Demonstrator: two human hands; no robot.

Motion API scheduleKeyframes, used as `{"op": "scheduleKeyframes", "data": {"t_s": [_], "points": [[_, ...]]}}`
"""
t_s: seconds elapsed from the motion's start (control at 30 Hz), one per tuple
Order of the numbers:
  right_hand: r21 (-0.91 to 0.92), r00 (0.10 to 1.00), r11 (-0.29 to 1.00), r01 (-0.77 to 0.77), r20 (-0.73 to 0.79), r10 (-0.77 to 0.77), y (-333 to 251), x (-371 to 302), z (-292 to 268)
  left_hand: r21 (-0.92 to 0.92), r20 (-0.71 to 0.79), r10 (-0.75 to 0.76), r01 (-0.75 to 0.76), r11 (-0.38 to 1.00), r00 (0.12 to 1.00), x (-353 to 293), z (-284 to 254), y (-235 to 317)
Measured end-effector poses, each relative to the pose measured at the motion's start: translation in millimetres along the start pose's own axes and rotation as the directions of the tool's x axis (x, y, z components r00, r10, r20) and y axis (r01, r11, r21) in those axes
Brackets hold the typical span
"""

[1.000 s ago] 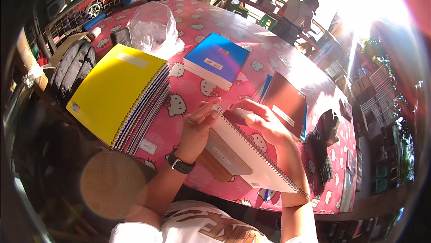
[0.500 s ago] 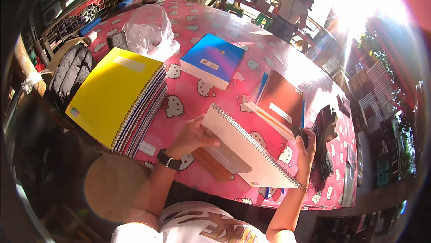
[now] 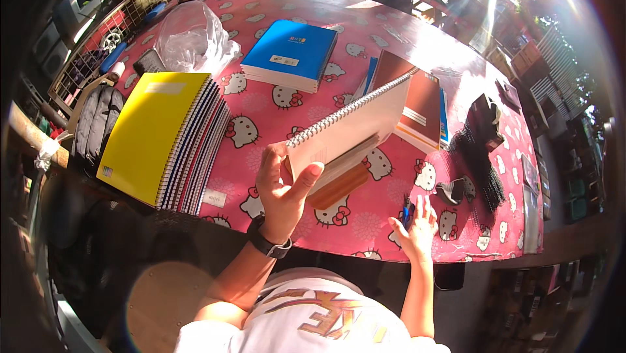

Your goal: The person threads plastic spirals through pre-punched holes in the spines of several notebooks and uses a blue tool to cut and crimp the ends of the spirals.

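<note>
Left hand (image 3: pixel 282 190), bare skin with a watch (image 3: pixel 267 242) of dull black strap at the wrist, is clamped on a white spiral notebook (image 3: pixel 349 125), whose cover is smooth and stiff and whose wire makes a row of small, even rings. Under them lies a pink tablecloth (image 3: pixel 355 229) with shine on its surface and printed cat faces. A crumpled bag (image 3: pixel 192 40) of clear plastic stands behind a thick yellow-topped stack (image 3: pixel 153 134) of spiral notebooks; flat blue notebooks (image 3: pixel 290 53) lie near it.

The left thumb is pressed on the near face, and the other fingers go behind the corner. The right hand (image 3: pixel 417 229) holds nothing that I can see; its fingers are apart, just beside a small blue object (image 3: pixel 407 212) (whether they touch it, I cannot tell).

The white notebook is tilted in front of the brown notebooks (image 3: pixel 422 108), binding upward, rising toward the right. Its face is plain and pale, with a greyish band along the lower part.
</note>
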State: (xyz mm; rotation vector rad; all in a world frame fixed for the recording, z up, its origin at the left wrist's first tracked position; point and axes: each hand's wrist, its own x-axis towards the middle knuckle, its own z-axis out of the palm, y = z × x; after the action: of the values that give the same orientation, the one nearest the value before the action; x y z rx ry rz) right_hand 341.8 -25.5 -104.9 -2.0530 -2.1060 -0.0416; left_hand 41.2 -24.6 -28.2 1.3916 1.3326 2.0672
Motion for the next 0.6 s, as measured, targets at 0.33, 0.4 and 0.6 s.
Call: {"op": "scheduleKeyframes", "data": {"t_s": [0.33, 0.4, 0.6], "points": [[0.585, 0.99, 0.803, -0.112, 0.132, 0.042, -37, -11, -53, -0.034, 0.033, 0.038, -0.037, 0.999, 0.999, 27, -12, 9], [0.779, 0.968, 0.594, 0.201, -0.065, -0.242, -72, -11, -72, -0.112, 0.064, -0.013, 0.02, 0.994, 0.998, 28, -14, 8], [0.814, 0.864, 0.387, 0.433, -0.252, -0.436, -150, 8, -113, -0.095, 0.173, -0.117, 0.134, 0.986, 0.978, 30, -21, 6]]}}
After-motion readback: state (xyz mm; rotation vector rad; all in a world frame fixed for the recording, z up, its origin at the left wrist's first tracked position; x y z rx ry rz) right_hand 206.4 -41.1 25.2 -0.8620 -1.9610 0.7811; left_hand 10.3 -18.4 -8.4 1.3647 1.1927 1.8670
